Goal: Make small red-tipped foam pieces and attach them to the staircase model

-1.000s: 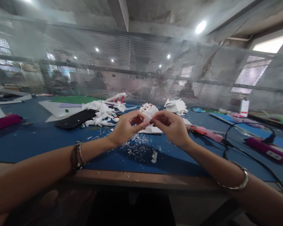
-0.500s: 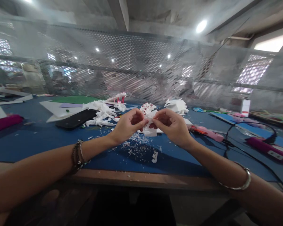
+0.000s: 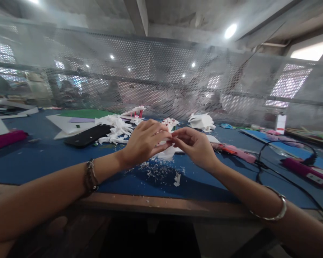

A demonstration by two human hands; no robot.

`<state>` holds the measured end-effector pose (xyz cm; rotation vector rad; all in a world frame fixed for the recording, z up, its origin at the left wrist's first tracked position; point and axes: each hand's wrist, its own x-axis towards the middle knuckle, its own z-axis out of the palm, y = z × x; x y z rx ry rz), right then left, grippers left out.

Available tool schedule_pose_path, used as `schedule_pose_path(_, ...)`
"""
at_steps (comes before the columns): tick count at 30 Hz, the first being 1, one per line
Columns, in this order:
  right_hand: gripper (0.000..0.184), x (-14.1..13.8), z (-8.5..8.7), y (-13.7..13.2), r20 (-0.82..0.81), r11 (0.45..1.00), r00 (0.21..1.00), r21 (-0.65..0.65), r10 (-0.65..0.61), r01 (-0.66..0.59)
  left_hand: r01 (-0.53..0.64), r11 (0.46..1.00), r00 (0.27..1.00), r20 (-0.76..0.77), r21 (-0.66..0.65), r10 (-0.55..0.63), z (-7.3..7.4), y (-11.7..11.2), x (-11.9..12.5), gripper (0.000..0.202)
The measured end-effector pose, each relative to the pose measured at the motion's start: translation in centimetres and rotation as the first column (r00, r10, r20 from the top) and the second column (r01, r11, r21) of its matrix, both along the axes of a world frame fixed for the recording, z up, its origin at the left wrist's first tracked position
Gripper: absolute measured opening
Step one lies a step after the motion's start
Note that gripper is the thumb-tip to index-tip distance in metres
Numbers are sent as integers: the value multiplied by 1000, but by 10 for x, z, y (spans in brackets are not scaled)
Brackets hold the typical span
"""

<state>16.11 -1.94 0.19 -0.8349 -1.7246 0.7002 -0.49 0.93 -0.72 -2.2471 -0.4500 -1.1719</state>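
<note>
Where the hands (image 3: 141, 141) (image 3: 197, 148) meet — white paper (image 3: 167, 154), pinched between, hanging below

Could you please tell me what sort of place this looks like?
Probably a craft workshop: a blue worktable, crumpled white scraps strewn across it, and what looks like a pink corded glue gun.

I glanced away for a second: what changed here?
The left hand has turned, its back now showing, fingertips shifted rightward toward the right hand. More thin white sheet shows below them. The black slab and pink corded tool stayed put.
</note>
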Motion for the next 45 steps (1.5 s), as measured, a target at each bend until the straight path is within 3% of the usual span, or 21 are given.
schedule_pose_path(6,12,1,0,-2,134,999,991,46,17,-24,-56,997,998,-30,-46,55,3,2,-2,19)
schedule_pose_path(10,18,3,1,-2,257,992,966,125,-7,-27,63,951,993,114,-303,-30,3,0,2,17)
schedule_pose_path(14,17,8,2,3,316,962,941,271,-119,30,296,745,938,329,-598,-109,2,-1,8,13)
schedule_pose_path(17,10,11,3,7,317,898,914,429,-252,98,428,591,890,431,-683,-147,1,-2,11,12)
schedule_pose_path(20,9,11,3,9,294,893,928,444,-231,81,544,455,827,540,-704,-154,1,-4,14,12)
schedule_pose_path(23,10,8,2,7,241,925,958,375,-157,58,607,364,786,602,-706,-143,0,-7,16,12)
schedule_pose_path(28,10,6,0,4,254,933,954,354,-157,59,626,246,778,617,-740,-122,1,-9,17,8)
schedule_pose_path(30,11,6,0,4,279,934,946,353,-162,55,627,217,777,620,-748,-108,1,-8,16,8)
schedule_pose_path(34,9,8,0,4,265,926,950,372,-162,54,632,215,772,631,-745,-83,1,-5,15,14)
schedule_pose_path(39,11,11,3,3,359,903,924,428,-129,-40,648,197,759,644,-736,-90,-1,1,14,14)
schedule_pose_path(45,12,13,4,4,384,909,912,416,-146,-30,668,130,744,662,-732,-90,-2,2,14,12)
